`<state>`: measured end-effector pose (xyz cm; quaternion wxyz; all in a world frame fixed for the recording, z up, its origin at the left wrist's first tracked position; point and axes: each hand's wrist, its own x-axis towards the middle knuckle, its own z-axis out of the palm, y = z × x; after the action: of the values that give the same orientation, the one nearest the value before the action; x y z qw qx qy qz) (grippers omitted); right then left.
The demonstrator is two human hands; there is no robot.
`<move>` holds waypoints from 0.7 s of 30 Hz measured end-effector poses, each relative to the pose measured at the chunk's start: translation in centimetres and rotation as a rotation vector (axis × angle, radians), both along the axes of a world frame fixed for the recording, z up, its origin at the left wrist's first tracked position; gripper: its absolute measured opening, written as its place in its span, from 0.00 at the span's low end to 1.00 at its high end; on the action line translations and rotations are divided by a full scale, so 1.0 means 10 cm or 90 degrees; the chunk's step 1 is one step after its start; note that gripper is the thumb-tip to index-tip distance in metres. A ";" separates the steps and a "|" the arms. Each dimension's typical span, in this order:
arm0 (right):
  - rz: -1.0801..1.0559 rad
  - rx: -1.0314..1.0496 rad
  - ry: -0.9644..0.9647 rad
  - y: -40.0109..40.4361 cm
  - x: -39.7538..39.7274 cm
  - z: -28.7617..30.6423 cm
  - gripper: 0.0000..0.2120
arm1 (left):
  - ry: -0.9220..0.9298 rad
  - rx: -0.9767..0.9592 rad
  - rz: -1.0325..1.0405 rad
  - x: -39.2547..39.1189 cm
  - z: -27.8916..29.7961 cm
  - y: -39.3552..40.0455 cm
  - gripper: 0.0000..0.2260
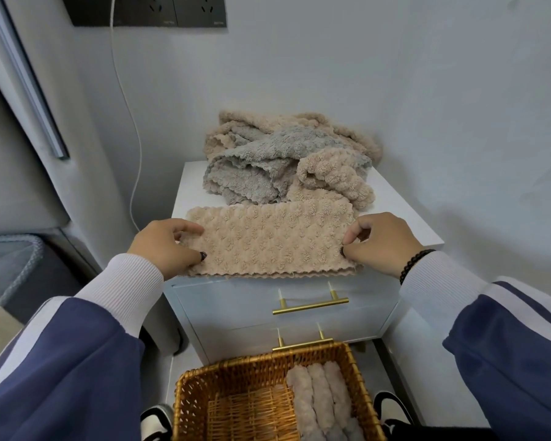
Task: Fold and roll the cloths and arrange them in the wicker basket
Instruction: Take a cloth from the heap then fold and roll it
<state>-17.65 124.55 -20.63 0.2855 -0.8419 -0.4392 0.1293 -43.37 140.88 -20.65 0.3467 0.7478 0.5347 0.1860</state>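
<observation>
Both hands are on the folded beige cloth (269, 240): the left hand (166, 246) pinches its left end between thumb and curled fingers, and the right hand (382, 241) pinches the right end the same way, a dark bead bracelet (415, 262) on that wrist. Nearest to me, down on the floor, the wicker basket (223, 370) already holds rolled cloths (322, 399) lined up along its right side, with bare weave to the left.

Above it, the cloth lies as a long strip across the front edge of the white nightstand (404, 218), its lower layers peeking out unevenly at the near edge. That looks like the weak spot to me: if the roll starts from one end while the layers sit askew, it may come out lopsided or loosen in the basket. The strip also sits right at the edge, so a hard tug could pull it off.

Further back, the pile of unfolded cloths (287, 160), beige and grey, sprawls against the wall, just touching the strip; rolling could drag one along.
</observation>
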 end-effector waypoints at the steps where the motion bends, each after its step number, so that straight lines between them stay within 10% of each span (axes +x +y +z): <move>1: -0.004 -0.008 -0.010 0.00 0.00 0.01 0.05 | 0.008 -0.001 -0.001 0.00 0.01 0.00 0.19; 13: -0.065 0.050 -0.146 0.13 -0.04 -0.02 0.03 | 0.172 -0.033 -0.041 -0.01 0.20 -0.03 0.23; 21: 0.185 0.159 -0.230 0.54 -0.56 -0.17 0.17 | 0.107 0.253 -0.090 0.38 -0.05 -0.13 0.21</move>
<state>-23.25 129.92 -22.32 0.2824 -0.7378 -0.6119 -0.0389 -39.61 139.55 -21.18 0.1589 0.8500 0.4608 0.1996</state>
